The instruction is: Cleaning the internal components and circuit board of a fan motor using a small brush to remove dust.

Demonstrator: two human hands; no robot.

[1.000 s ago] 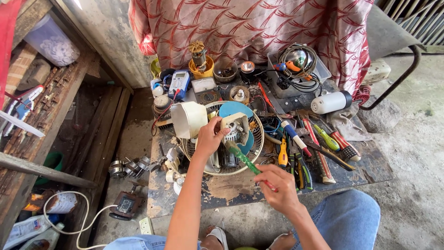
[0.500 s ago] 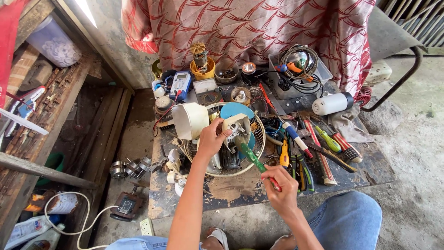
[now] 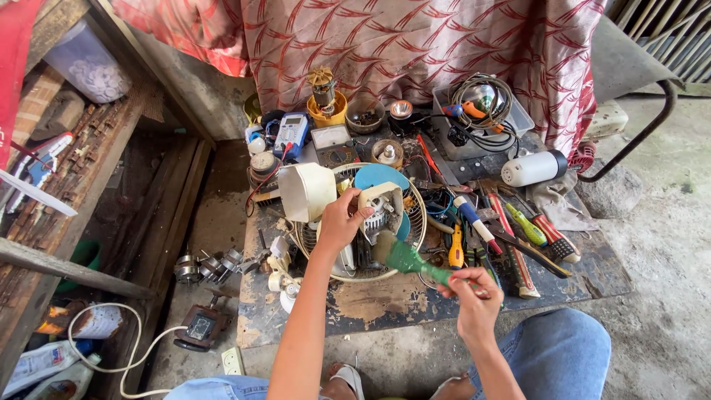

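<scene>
Head view, single entry.

Left hand (image 3: 342,222): gripping the fan motor (image 3: 376,215), fingers closed over its cream housing. The motor is sitting inside the wire fan guard (image 3: 415,222), at the middle of the low bench (image 3: 370,304).

Right hand (image 3: 474,300): closed round the handle of a green brush (image 3: 412,261), the bristles touching the motor's lower side.

Risks, as judged:
- Brush bristles may be catching in the motor windings or the guard wires, if pushed in hard.
- The motor is resting loose in the guard; a slackening left hand could be letting it tip onto the blue fan blade (image 3: 379,176) behind it.
- The right forearm is working just beside the screwdrivers (image 3: 474,222); a wide sweep could be knocking them off the bench edge.
- Dust may be lifting toward the person's face.

Count:
- Motors in hand: one; a second, smaller motor (image 3: 209,265) is lying on the floor at left.
- Brushes: one.
- Guards: one.
- Meters (image 3: 290,133): two, side by side.
- White cylinder (image 3: 533,168): one.
- Coiled cable tray (image 3: 481,104): one.
- Screwdrivers and pliers: several, overlapping; exact number cannot be told.
</scene>
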